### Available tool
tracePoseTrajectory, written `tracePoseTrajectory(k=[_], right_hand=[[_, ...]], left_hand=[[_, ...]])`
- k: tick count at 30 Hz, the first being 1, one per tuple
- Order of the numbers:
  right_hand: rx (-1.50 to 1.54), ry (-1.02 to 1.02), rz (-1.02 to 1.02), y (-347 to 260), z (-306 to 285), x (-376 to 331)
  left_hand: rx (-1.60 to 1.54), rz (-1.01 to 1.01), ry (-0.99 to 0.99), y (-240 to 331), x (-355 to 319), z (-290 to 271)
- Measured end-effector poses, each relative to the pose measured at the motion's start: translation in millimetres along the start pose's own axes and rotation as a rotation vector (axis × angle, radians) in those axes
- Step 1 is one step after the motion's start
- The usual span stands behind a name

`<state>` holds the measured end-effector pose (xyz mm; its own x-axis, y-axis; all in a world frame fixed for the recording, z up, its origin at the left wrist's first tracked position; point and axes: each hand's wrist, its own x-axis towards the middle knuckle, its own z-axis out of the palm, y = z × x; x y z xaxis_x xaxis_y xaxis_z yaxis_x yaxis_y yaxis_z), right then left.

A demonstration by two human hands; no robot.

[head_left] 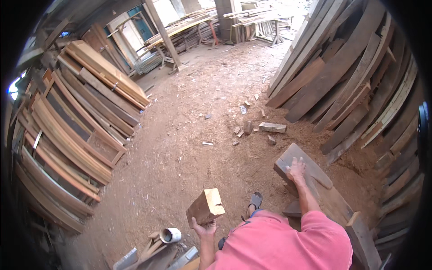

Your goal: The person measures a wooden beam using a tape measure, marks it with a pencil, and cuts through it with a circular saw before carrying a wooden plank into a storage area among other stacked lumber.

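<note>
At the lower middle, my left hand (204, 228) grips a thick wooden block (199, 211) from below, its fingers closed round the lower end. The block's pale, freshly cut end faces up and has a notch on its right edge. My right hand (296, 171) lies with fingers spread on the far end of a broad, weathered wooden bench (338, 203) to my right. Nothing shows in that hand. Part of the bench is hidden by my pink-sleeved arm and body.
Planks and frames (72, 130) lean along the left; dark boards (346, 67) lean on the right. Offcuts (272, 128) lie on the sawdust-covered ground ahead. A white container (170, 235) stands by scrap wood at lower left. Farther back are a post (163, 33) and timber stacks.
</note>
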<state>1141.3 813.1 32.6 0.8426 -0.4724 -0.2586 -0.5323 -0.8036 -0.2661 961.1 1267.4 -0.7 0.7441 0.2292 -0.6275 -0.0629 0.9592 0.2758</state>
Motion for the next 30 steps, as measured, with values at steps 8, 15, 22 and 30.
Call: tracePoseTrajectory(k=[8,15,22,30], right_hand=[[0.031,-0.21,-0.392,-129,38,80],[0.676,-0.805,-0.587,-215,28,70],[0.95,-0.936,-0.306,-287,13,95],[1.648,-0.782,0.132,-350,64,160]], left_hand=[[0.027,-0.075,0.092,-11,102,109],[0.144,-0.191,0.041,-13,182,176],[0.359,-0.261,-0.176,1,298,277],[0.795,-0.157,-0.563,30,384,408]])
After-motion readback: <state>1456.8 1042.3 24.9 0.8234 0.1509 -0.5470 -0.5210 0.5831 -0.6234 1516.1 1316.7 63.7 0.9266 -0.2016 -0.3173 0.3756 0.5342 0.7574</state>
